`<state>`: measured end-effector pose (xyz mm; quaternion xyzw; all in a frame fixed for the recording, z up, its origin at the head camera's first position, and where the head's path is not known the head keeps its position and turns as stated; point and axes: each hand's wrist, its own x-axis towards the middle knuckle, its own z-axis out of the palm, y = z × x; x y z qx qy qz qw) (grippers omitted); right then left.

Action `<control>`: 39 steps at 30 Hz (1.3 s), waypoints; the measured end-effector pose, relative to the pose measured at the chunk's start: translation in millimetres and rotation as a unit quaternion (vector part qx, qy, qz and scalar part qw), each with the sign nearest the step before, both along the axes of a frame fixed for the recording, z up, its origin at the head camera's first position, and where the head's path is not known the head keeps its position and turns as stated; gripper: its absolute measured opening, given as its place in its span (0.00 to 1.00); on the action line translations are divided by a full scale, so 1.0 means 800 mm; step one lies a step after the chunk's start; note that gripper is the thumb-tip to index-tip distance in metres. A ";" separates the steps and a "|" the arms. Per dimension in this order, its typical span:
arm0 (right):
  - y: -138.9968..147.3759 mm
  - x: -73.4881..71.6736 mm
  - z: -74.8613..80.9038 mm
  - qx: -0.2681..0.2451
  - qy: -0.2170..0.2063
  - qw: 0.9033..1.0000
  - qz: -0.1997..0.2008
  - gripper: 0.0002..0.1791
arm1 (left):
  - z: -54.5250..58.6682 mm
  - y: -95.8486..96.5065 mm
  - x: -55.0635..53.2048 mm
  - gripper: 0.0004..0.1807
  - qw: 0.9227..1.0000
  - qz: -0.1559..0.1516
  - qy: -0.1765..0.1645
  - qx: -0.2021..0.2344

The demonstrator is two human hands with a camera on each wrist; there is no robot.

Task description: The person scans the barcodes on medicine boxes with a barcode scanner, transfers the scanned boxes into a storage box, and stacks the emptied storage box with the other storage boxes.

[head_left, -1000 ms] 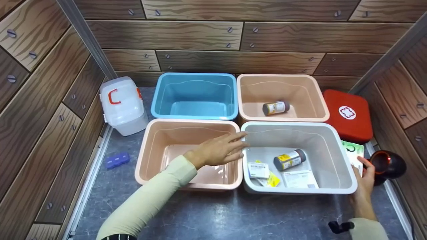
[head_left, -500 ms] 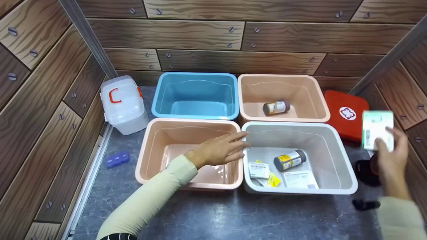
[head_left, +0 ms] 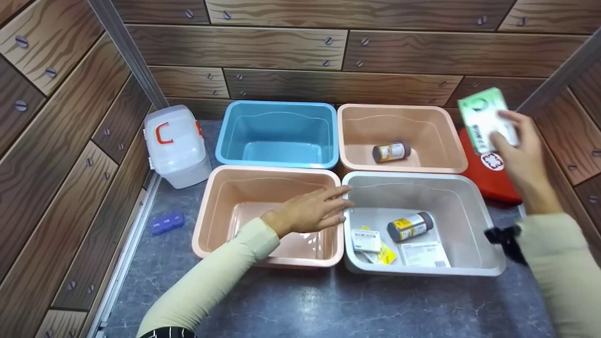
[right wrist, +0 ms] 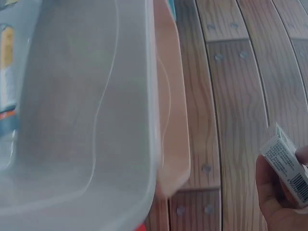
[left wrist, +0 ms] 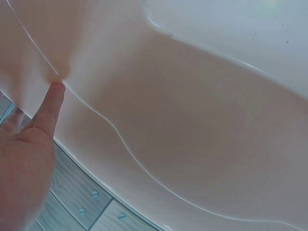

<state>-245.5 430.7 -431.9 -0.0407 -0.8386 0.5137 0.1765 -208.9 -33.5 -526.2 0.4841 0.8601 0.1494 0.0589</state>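
Note:
My right hand [head_left: 526, 157] pinches a green-and-white medicine box [head_left: 486, 119] between thumb and fingers. It is raised, and overlaps the red first-aid case [head_left: 488, 178] in the head view. The right wrist view shows the box's printed side and barcode. With fingers extended, my left hand [head_left: 310, 211] rests at the adjoining rims of the front peach bin [head_left: 202, 220] and the grey bin [head_left: 493, 234]. Inside the grey bin lie a dark bottle [head_left: 410, 226] with a yellow label, a small white box [head_left: 366, 241], a flat white box [head_left: 425, 255] and a yellow packet [head_left: 387, 254].
Behind stand a blue bin [head_left: 277, 126] and a second peach bin [head_left: 399, 112], which holds another dark bottle [head_left: 391, 152]. A clear case [head_left: 176, 145] with red handles and a purple pill organizer [head_left: 168, 223] sit at the left. Wood-patterned walls enclose three sides.
My right hand has lifted the medicine box from beside the grey bin, first up and right past the black-and-red scanner, then up and left over the red case. The left hand stays put.

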 end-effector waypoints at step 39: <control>-0.362 -0.179 -0.064 0.123 -0.148 0.903 0.384 0.30 | 0.006 0.001 0.002 0.28 0.999 0.017 0.020 -0.031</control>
